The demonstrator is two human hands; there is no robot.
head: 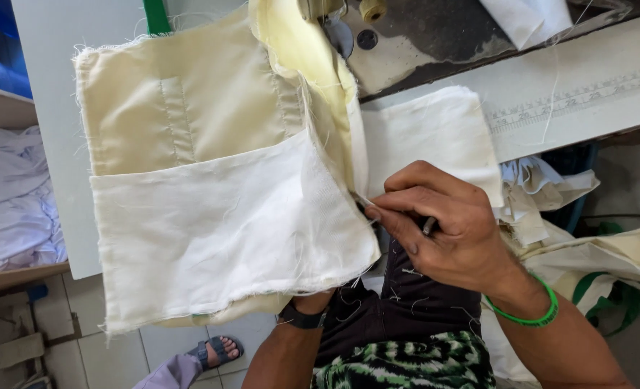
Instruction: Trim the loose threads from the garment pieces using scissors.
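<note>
While the worktop [53, 108] carries the sewing machine [406, 43] at its far edge, the largest item in hand is the cream fabric piece [190, 108], held up off the worktop and spread toward the camera. A white panel [226, 230] lies over its lower half, and a second white flap [435, 133] hangs to the right of the central seam. The cloth appears light, limp and unstiffened; its raw edges are frayed and shed loose threads, so it will likely sag and crease wherever unsupported and pull out of shape if tugged at an edge. The stitched seams and doubled layers look like the firmest places to take hold.

The left hand is hidden behind the cloth; only the wrist with a dark watch [303, 317] shows beneath the lower edge, so the state of its fingers cannot be told, though it seems to support the piece from behind.

The right hand [442, 230], with a green band [536, 313] at the wrist, has its fingers [399, 227] closed around a small dark tool [429, 225], pressed to the seam at the white panel's right edge. A printed ruler strip [579, 97] runs along the worktop.
</note>
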